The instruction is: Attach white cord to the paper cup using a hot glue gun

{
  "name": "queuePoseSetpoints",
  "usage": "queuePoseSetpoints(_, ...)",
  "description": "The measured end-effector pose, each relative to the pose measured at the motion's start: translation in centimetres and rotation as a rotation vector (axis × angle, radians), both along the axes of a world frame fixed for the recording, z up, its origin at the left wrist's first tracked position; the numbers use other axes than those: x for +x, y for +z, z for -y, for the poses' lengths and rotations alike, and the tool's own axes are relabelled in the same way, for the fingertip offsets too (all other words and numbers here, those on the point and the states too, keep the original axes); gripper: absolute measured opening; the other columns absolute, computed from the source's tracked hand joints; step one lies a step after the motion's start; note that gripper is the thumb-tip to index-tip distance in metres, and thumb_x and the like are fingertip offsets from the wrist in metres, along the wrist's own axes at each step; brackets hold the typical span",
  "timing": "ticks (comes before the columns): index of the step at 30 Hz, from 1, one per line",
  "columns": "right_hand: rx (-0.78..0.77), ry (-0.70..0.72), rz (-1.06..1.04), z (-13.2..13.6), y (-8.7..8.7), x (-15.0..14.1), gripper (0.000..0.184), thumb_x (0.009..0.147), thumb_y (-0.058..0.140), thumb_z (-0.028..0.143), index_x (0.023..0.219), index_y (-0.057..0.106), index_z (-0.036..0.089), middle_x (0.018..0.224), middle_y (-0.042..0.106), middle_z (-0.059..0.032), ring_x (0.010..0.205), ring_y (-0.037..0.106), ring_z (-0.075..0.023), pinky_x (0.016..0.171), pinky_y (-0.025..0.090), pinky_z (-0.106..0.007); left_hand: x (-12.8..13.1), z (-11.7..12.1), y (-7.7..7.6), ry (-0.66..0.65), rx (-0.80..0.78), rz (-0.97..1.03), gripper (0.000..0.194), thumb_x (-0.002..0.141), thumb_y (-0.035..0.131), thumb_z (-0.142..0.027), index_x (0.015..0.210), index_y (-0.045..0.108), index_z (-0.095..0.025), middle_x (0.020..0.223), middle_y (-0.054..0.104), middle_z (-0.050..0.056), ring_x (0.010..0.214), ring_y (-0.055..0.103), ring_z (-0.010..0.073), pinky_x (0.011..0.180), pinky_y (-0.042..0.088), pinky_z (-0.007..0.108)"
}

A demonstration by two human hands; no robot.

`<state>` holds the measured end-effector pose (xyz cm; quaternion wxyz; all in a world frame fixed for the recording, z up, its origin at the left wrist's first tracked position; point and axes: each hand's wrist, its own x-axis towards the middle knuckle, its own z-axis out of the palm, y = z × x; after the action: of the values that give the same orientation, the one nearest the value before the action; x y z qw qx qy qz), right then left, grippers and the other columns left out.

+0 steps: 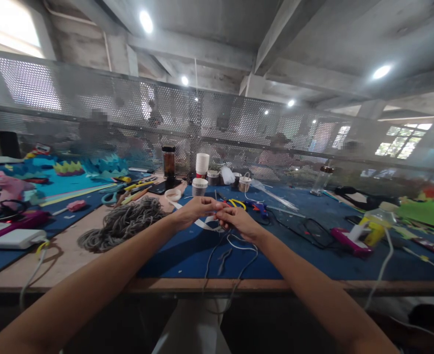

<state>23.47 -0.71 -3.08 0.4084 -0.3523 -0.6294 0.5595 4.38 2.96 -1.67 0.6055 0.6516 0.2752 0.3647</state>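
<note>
Above the blue mat, my left hand and my right hand meet at their fingertips, both pinched closed. A thin grey cord trails from under my right hand's fingers, loops over the mat and hangs past the table's front edge. What sits between the left fingertips is too small to make out. Just behind and below the hands lies a white paper strip. To the left of the hands, a tangled heap of grey yarn rests on the table.
Paper cups, a dark jar and a glue gun stand or lie behind the hands. Scissors and pliers are at left. Purple power strips with cables flank both sides. A perforated metal screen closes the back.
</note>
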Motion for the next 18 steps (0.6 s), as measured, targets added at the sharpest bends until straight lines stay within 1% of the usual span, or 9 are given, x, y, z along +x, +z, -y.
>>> queuePoseSetpoints(1,-0.007,0.006,-0.012,-0.03,-0.02,0.03,0.037,0.074,0.075,0.049,0.083,0.074,0.013,0.066,0.058,0.0003,0.056,0.048,-0.0062,0.053,0.036,-0.020,-0.03,-0.01,0.03,-0.020,-0.017,0.011,0.024,0.072,0.078,-0.038,0.081,0.073,-0.017,0.104,0.073,0.009,0.095,0.063,0.0194,0.089,0.043,0.034)
queuePoseSetpoints(3,-0.006,0.014,-0.017,-0.08,-0.10,0.03,0.037,0.074,0.075,0.049,0.083,0.074,0.013,0.066,0.058,0.0004,0.056,0.048,-0.0060,0.053,0.036,-0.020,-0.05,-0.10,0.02,-0.044,-0.023,0.028,0.023,0.071,0.079,-0.036,0.079,0.073,-0.016,0.104,0.073,0.010,0.094,0.063,0.0195,0.089,0.043,0.034)
queuePoseSetpoints(6,0.012,0.013,0.013,-0.13,-0.25,-0.10,0.038,0.075,0.075,0.048,0.085,0.075,0.012,0.065,0.059,-0.0003,0.055,0.049,-0.0064,0.053,0.036,-0.020,0.08,-0.21,-0.10,-0.002,0.040,0.016,0.024,0.067,0.080,-0.036,0.068,0.070,-0.014,0.096,0.073,0.010,0.087,0.064,0.0195,0.085,0.044,0.033)
queuePoseSetpoints(8,0.017,0.013,0.024,-0.16,-0.34,-0.16,0.039,0.074,0.076,0.048,0.086,0.075,0.012,0.066,0.060,-0.0006,0.055,0.049,-0.0067,0.053,0.036,-0.021,0.18,-0.18,-0.17,0.038,0.079,-0.004,0.028,0.066,0.081,-0.038,0.061,0.066,-0.014,0.095,0.073,0.010,0.088,0.064,0.0203,0.083,0.045,0.032)
queuePoseSetpoints(10,0.013,0.009,0.013,-0.18,-0.39,-0.13,0.040,0.073,0.076,0.050,0.085,0.075,0.012,0.066,0.060,-0.0004,0.056,0.049,-0.0068,0.052,0.036,-0.020,0.18,-0.12,-0.19,0.044,0.069,-0.016,0.028,0.068,0.080,-0.040,0.067,0.068,-0.014,0.097,0.073,0.010,0.090,0.064,0.0213,0.082,0.045,0.033)
queuePoseSetpoints(12,-0.002,0.006,-0.015,-0.18,-0.38,-0.05,0.040,0.072,0.076,0.051,0.084,0.074,0.012,0.066,0.059,0.0002,0.055,0.049,-0.0064,0.052,0.036,-0.020,0.07,-0.09,-0.14,0.014,0.018,-0.014,0.028,0.070,0.078,-0.040,0.080,0.071,-0.015,0.102,0.072,0.011,0.093,0.063,0.0213,0.084,0.045,0.034)
queuePoseSetpoints(14,-0.012,0.008,-0.030,-0.16,-0.35,0.01,0.040,0.072,0.076,0.051,0.083,0.074,0.013,0.065,0.059,0.0005,0.055,0.049,-0.0063,0.052,0.036,-0.019,-0.07,-0.10,-0.07,-0.024,-0.019,-0.002,0.028,0.071,0.077,-0.039,0.087,0.073,-0.015,0.106,0.072,0.011,0.093,0.063,0.0203,0.086,0.045,0.033)
queuePoseSetpoints(16,-0.011,0.009,-0.024,-0.11,-0.32,-0.02,0.040,0.072,0.076,0.051,0.083,0.074,0.012,0.065,0.059,0.0002,0.055,0.049,-0.0064,0.052,0.037,-0.020,-0.11,-0.11,-0.02,-0.048,-0.026,0.018,0.025,0.071,0.078,-0.036,0.084,0.074,-0.015,0.103,0.073,0.011,0.090,0.063,0.0190,0.086,0.045,0.033)
queuePoseSetpoints(18,-0.004,0.006,-0.014,-0.08,-0.30,-0.12,0.041,0.072,0.076,0.051,0.084,0.074,0.012,0.065,0.060,-0.0002,0.054,0.049,-0.0065,0.051,0.037,-0.020,-0.01,-0.08,-0.02,-0.029,-0.021,0.034,0.022,0.069,0.079,-0.034,0.078,0.074,-0.015,0.097,0.074,0.009,0.085,0.063,0.0174,0.084,0.045,0.032)
